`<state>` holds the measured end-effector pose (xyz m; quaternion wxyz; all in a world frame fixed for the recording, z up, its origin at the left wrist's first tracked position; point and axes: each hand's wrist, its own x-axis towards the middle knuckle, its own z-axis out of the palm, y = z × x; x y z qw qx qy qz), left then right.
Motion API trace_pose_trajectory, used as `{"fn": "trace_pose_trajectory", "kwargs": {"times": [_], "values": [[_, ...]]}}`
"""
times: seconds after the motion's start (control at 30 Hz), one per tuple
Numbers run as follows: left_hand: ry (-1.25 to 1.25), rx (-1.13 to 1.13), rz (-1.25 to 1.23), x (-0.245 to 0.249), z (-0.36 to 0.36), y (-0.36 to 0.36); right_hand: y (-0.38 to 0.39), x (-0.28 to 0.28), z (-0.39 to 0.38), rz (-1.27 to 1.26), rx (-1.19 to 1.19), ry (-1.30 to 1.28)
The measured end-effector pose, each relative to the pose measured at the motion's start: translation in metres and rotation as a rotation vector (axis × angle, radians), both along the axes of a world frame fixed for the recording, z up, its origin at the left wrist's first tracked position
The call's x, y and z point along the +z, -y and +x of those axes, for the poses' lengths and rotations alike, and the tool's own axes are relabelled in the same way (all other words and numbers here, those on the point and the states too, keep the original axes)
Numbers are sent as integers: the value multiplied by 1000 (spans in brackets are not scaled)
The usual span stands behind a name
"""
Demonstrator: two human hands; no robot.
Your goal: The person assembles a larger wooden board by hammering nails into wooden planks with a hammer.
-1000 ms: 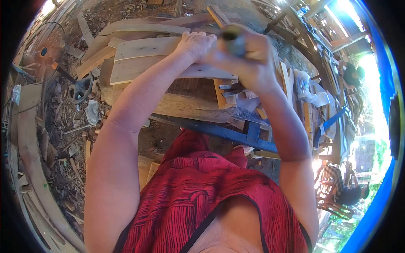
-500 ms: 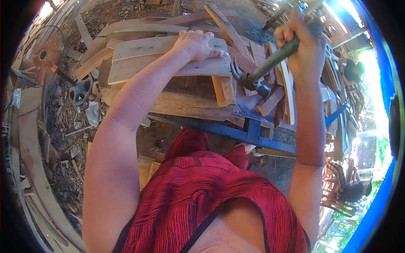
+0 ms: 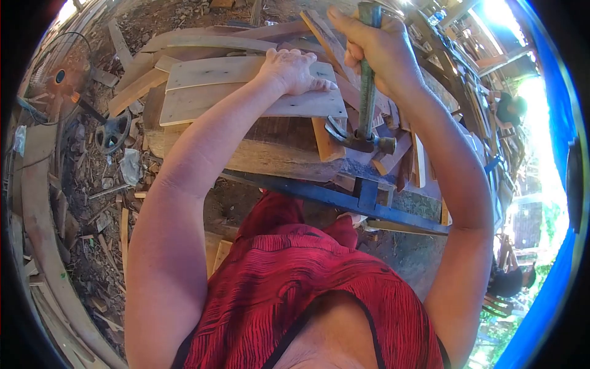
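My left hand [image 3: 294, 69] lies flat on a pale wooden plank [image 3: 246, 101], fingers spread, pressing it onto the workbench [image 3: 276, 157]. My right hand [image 3: 376, 44] grips the green handle of a claw hammer [image 3: 364, 98]. The hammer hangs handle-up, its metal head [image 3: 361, 140] low over short wood pieces [image 3: 393, 161] at the bench's right end, beside the plank's right edge.
More planks [image 3: 203, 43] are stacked beyond the bench. A blue metal bar [image 3: 344, 200] runs under the bench's front edge. A standing fan [image 3: 67, 80] and scrap wood cover the dirt floor at left. Another person [image 3: 507, 107] sits far right.
My right hand swung back to the left and turned the hammer from a slanted hold to nearly vertical, head down near the wood pieces. My left hand stayed on the plank.
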<state>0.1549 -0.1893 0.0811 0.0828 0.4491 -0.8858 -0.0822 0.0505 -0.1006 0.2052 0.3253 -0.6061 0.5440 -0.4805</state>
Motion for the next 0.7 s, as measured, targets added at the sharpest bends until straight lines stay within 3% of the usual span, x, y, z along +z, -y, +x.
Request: {"fn": "trace_pose_trajectory", "kwargs": {"times": [0.17, 0.27, 0.37, 0.4, 0.47, 0.53, 0.67, 0.7], "values": [[65, 19, 67, 8, 0, -5, 4, -5, 15, 52, 44, -103], [-33, -2, 19, 1, -1, -2, 17, -9, 20, 73, 1, -207], [-8, -3, 14, -20, -7, 17, 53, -48, 19, -126, 79, -353], [-186, -62, 42, -42, -10, 31, 69, -70, 19, -585, -76, -565], [-362, -124, 74, -53, -12, 38, 66, -68, 22, -1042, -241, -765], [-285, -101, 30, -44, -10, 33, 33, -25, 33, 11, 110, -501], [-177, -66, -35, -27, -4, 21, 34, -31, 23, 22, 111, -464], [-187, -64, -55, -25, -4, 19, 26, -22, 28, 109, 104, -355]]}}
